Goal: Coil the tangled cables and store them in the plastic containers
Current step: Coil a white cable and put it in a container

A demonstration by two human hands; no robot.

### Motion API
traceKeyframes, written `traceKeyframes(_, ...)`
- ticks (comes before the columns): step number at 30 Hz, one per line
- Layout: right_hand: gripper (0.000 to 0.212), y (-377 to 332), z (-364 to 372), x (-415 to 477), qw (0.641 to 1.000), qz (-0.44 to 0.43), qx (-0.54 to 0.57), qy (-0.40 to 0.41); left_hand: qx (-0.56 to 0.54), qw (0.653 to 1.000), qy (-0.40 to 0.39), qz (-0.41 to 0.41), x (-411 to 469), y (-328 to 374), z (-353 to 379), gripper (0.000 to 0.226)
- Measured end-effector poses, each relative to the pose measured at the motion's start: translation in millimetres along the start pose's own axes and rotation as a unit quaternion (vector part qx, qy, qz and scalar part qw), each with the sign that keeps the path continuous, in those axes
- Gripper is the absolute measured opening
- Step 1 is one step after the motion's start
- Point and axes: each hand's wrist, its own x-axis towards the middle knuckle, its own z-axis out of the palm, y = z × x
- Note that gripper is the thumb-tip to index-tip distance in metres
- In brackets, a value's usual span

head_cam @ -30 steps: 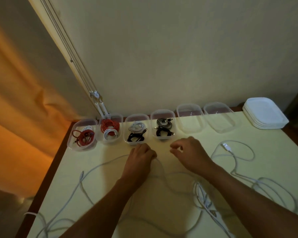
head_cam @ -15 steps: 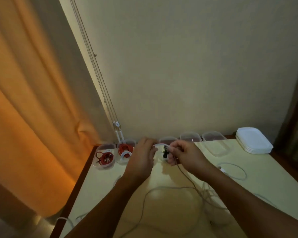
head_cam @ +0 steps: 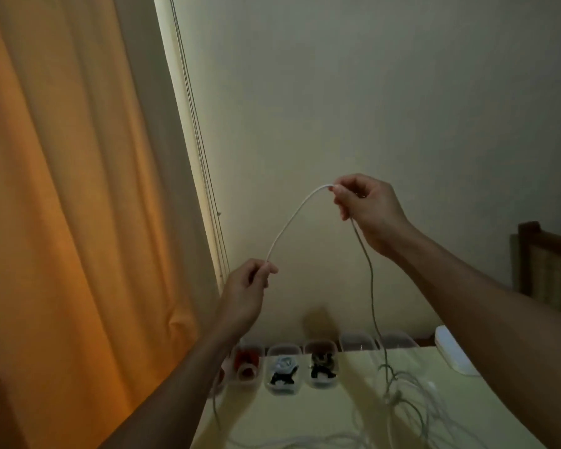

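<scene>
One cable [head_cam: 287,223]; upward arch (two-handed)

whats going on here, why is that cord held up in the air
A person is sorting out cables. The left hand and right hand pinch a white cable and hold a stretch of it up in front of the wall, the right hand higher. From the right hand it hangs down to a loose tangle on the table. Along the table's back edge stand plastic containers; at least three hold coiled cables, and two look empty.
</scene>
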Motion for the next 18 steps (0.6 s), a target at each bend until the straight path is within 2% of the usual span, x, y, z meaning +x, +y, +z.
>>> traceKeyframes(3,0.008,-28.6,5.8,12.8,0.997,0.024,0.067,-0.029,0.002,0.999,-0.027,0.017,2.1,29.1,11.4,0.031)
traceKeyframes(7,0.017,-60.1,17.0,22.3,0.99,0.039,0.127,-0.051,0.0,0.993,-0.116,-0.014,1.9,54.0,50.5,0.043)
traceKeyframes(9,0.017,-68.7,20.3,26.0,0.99,0.036,0.125,-0.055,-0.015,0.989,-0.142,-0.025,1.0,57.5,66.6,0.041)
traceKeyframes(12,0.016,-71.9,17.0,28.9,0.993,0.033,0.102,-0.05,-0.04,0.989,-0.143,-0.026,0.5,50.7,74.0,0.023)
traceKeyframes(18,0.007,-53.2,-17.5,31.5,0.999,0.037,0.039,0.003,-0.01,0.99,-0.136,-0.022,-5.2,19.6,50.7,0.026)
